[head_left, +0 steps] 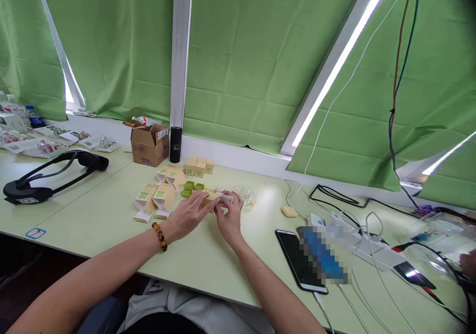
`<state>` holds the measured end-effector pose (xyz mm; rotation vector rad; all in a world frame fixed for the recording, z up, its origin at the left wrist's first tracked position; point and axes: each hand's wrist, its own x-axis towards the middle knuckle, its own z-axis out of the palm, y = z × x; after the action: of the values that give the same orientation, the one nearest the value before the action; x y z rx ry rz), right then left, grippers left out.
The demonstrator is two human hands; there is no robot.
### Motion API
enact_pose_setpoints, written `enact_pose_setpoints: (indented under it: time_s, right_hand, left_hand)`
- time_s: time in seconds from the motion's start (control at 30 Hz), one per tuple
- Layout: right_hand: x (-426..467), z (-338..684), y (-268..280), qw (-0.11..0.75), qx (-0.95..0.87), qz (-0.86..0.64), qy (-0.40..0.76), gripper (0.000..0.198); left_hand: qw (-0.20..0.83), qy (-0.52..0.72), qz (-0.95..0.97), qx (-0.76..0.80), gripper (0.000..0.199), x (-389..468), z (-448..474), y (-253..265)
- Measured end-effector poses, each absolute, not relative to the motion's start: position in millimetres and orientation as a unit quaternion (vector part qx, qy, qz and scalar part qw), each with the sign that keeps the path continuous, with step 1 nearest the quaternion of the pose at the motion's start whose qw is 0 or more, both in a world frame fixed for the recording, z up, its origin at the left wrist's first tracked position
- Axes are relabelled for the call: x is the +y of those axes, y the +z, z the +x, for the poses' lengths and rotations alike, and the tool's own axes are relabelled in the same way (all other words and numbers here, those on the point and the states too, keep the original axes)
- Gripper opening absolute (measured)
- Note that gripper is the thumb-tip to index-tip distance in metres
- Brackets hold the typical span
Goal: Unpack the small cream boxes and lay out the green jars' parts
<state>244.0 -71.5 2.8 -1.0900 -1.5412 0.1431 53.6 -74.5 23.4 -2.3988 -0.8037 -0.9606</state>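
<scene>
Evidently the delicate part is at the centre of the frame, where a small tan cardboard box with a pale inner side (210, 198) sits between the person's two hands. The left hand (188, 217) has its fingers laid over the box and its thumb along the near side; the right hand (228, 220) pinches the pale edge between thumb and fingers. I can't tell whether the box touches the pale green tabletop (208, 274) or hangs just above it.

From where I stand, the thin card looks easy to crease: too hard a squeeze from the left, or a skewed push from the right, could bend a flap or split a fold. Just right of the fingers, the clear plastic pieces with yellow bits (248, 198) could be knocked by a careless knuckle. The little green square tubs (188, 189), left of the box, sit close enough for the left hand to nudge. Lower left of those, the open tan boxes with green labels (154, 197) could topple if the forearm with the amber-and-dark bead bracelet (159, 236) swung upward.
</scene>
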Motion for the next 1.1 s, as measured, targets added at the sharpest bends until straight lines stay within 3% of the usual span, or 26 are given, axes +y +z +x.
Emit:
enact_pose_setpoints:
  time_s: [0.17,0.5,0.73,0.9,1.1]
  right_hand:
    - [-63,246,2,0.641,-0.598,-0.451,0.166,0.015]
    - [-60,253,10,0.704,-0.442,-0.368,0.418,0.044]
    - [-57,257,13,0.715,-0.413,-0.359,0.435,0.048]
    - [-70,258,25,0.727,-0.443,-0.326,0.411,0.037]
    - [-91,249,38,0.641,-0.544,-0.278,0.466,0.026]
  left_hand:
    - [0.211,-0.350,-0.854,-0.322,0.070,-71,53,23]
    - [0.191,-0.397,-0.805,-0.398,0.066,-58,42,28]
    - [0.190,-0.431,-0.789,-0.396,0.068,-58,41,31]
    - [0.176,-0.446,-0.778,-0.406,0.069,-57,40,31]
    - [0.184,-0.420,-0.791,-0.406,0.064,-58,41,30]
